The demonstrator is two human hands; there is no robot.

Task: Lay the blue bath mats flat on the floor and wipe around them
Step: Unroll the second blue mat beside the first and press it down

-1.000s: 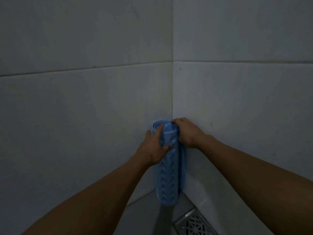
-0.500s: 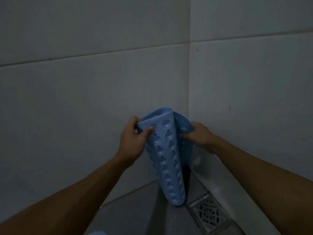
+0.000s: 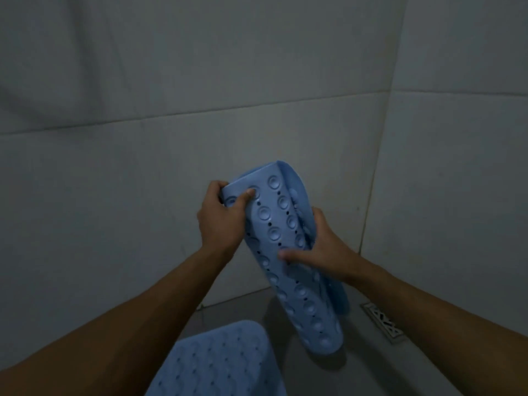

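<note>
Rolled bath mat (image 3: 288,252) gripped by left hand (image 3: 221,221) and right hand (image 3: 325,247), second mat (image 3: 223,364) flat below

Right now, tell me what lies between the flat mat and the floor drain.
Head view: the lower end of the rolled mat hangs between the flat mat and the drain.

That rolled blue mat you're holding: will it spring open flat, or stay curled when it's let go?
The rolled mat likely bends easily: it curves between the left hand and right hand. It may keep some curl. Its suction cups probably grip the floor.
</note>
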